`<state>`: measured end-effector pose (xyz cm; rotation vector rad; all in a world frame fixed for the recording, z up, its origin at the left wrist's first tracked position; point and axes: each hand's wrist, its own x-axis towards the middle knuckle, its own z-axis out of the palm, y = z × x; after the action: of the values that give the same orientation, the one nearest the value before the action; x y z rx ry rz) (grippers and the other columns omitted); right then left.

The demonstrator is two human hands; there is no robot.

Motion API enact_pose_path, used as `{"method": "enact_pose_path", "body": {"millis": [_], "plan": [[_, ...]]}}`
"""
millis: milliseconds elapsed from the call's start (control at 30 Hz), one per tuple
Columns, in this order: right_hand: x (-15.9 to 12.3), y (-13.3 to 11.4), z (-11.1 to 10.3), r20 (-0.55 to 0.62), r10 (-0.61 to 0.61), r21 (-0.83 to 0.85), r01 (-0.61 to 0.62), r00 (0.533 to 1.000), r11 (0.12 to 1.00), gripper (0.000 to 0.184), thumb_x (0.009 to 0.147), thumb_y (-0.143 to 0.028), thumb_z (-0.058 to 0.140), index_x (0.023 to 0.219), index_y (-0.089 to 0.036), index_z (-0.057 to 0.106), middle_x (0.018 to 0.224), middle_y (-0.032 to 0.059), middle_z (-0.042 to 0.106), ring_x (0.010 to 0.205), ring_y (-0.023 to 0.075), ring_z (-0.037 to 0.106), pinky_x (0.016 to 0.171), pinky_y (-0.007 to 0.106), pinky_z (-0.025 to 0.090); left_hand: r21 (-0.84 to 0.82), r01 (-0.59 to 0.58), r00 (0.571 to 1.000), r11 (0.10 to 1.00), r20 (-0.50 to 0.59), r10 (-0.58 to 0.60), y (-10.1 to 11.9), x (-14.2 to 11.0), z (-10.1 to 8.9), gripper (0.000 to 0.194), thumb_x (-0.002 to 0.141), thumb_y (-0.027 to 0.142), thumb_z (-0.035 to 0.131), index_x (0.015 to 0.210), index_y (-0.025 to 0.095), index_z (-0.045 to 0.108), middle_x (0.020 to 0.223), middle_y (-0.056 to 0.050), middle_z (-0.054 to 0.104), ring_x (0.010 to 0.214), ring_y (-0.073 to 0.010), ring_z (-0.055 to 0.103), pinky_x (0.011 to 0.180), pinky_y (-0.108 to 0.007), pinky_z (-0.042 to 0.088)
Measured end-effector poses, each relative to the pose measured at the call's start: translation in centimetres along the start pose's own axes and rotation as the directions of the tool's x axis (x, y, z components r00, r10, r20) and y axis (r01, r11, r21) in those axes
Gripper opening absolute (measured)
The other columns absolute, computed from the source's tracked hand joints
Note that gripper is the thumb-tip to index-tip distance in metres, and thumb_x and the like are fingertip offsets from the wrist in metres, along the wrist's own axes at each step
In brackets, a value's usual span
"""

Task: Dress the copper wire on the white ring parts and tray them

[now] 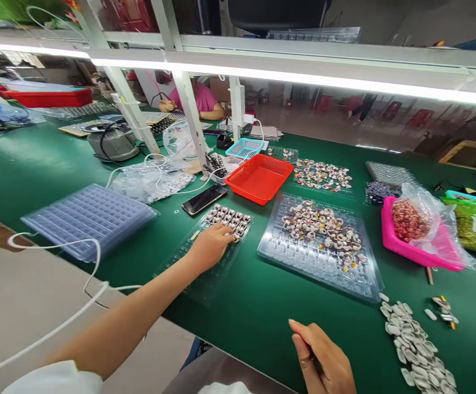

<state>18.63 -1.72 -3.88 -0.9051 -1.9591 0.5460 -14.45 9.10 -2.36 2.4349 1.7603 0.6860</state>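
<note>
My left hand (211, 247) reaches over a clear plastic tray (217, 273) whose far end holds rows of small white parts with dark centres (230, 218). Its fingers curl down onto the near parts, and whatever sits between the fingertips is hidden. Low in the view, my right hand (323, 358) hovers above the green table, thumb and index tips close together. Nothing shows between them. To its right lies a heap of small whitish oval pieces (416, 345). Beyond it, a stack of clear trays (270, 249) carries a pile of white ring-like parts with coloured bits (323, 227).
A phone (205, 199) and a red basket (258, 180) lie beyond the left hand. Stacked clear trays (90, 219) stand left, near a white cable (57, 325). A pink bin (406, 249) holds bagged reddish parts. White posts (190, 109) rise behind; another person (205, 101) sits across.
</note>
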Motion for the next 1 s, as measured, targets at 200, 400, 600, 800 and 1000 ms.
{"method": "enact_pose_path", "body": {"millis": [200,400,600,800,1000], "plan": [[3.5,1.7,-4.4,0.060,-0.011,-0.205,0.023,0.998,0.978,0.024,0.096,-0.013,0.052,0.114,-0.020,0.066,0.078,0.0026,0.066,0.063,0.0153,0.065,0.057,0.026,0.054,-0.053,-0.029,0.996,0.998,-0.089,0.024,4.5,-2.5,-0.8,0.025,0.095,0.016,0.051,0.107,0.019,0.073,0.117,-0.012,0.072,0.110,-0.0325,0.064,0.097,-0.051,0.054],[13.0,5.0,-3.1,0.167,0.313,-0.625,-0.145,0.935,0.767,0.022,0.098,-0.025,0.056,0.116,-0.023,0.069,0.102,0.0073,0.070,0.088,0.0199,0.072,0.079,0.030,0.056,-0.388,-0.078,0.996,0.918,-0.064,0.057,12.2,-4.7,3.1,0.024,0.089,0.012,0.058,0.104,0.023,0.073,0.106,-0.008,0.075,0.097,-0.0247,0.072,0.084,-0.037,0.062],[19.8,7.2,2.8,0.125,0.432,-0.811,-0.159,0.893,0.563,0.056,0.096,-0.052,0.057,0.142,-0.022,0.052,0.119,0.0221,0.064,0.083,0.0285,0.074,0.070,0.038,0.055,-0.482,-0.101,0.995,0.871,-0.034,0.097,15.3,-5.9,7.0,0.027,0.080,0.005,0.057,0.095,0.019,0.074,0.097,-0.010,0.076,0.090,-0.0260,0.069,0.081,-0.041,0.061],[19.7,8.7,4.3,0.138,0.448,-0.850,-0.127,0.883,0.512,0.041,0.100,-0.051,0.047,0.123,-0.020,0.062,0.110,0.0190,0.066,0.082,0.0285,0.073,0.070,0.037,0.053,-0.508,-0.122,0.992,0.853,-0.027,0.126,15.0,-6.4,7.2,0.024,0.081,0.005,0.057,0.092,0.019,0.073,0.098,-0.010,0.075,0.090,-0.0267,0.065,0.080,-0.043,0.058],[18.9,10.0,3.9,0.146,0.420,-0.820,-0.128,0.896,0.558,0.025,0.101,-0.035,0.048,0.116,-0.020,0.062,0.106,0.0131,0.067,0.083,0.0215,0.070,0.073,0.028,0.049,-0.527,-0.098,0.995,0.844,-0.036,0.093,15.2,-6.2,7.7,0.022,0.081,0.006,0.056,0.087,0.019,0.072,0.094,-0.010,0.073,0.087,-0.0263,0.064,0.076,-0.043,0.057]]}}
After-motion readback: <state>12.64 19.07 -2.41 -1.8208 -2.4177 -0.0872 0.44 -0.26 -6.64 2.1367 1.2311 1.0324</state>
